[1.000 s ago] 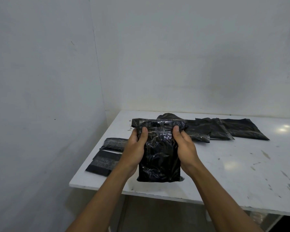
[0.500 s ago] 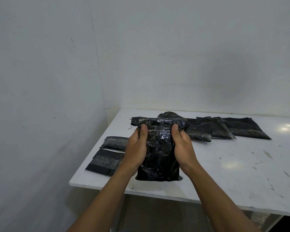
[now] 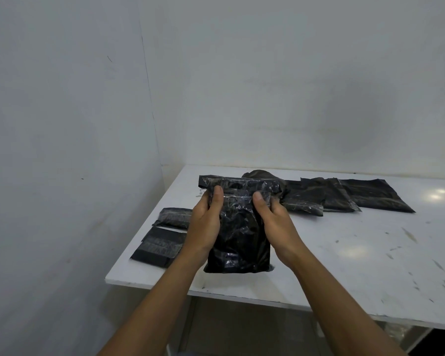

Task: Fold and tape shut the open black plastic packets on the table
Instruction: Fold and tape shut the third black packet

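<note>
Black plastic packet [image 3: 238, 235] sits upright over the table's [image 3: 344, 253] near edge, head view: left hand [image 3: 203, 227] and right hand [image 3: 276, 223] grip its sides, fingers [image 3: 274, 205] curled behind, thumbs [image 3: 217, 192] pressing the folded top. Since a second ago the right thumb slid slightly inward, smoothing the seal, I judge. No legible writing.

Plain work or packing corner; the kind of building cannot be told. A white table [image 3: 344, 265], top scuffed and stained, set into the angle of two pale, marked walls [image 3: 267, 73]. On it, black plastic packets [image 3: 375, 195] laid out in batches.
</note>
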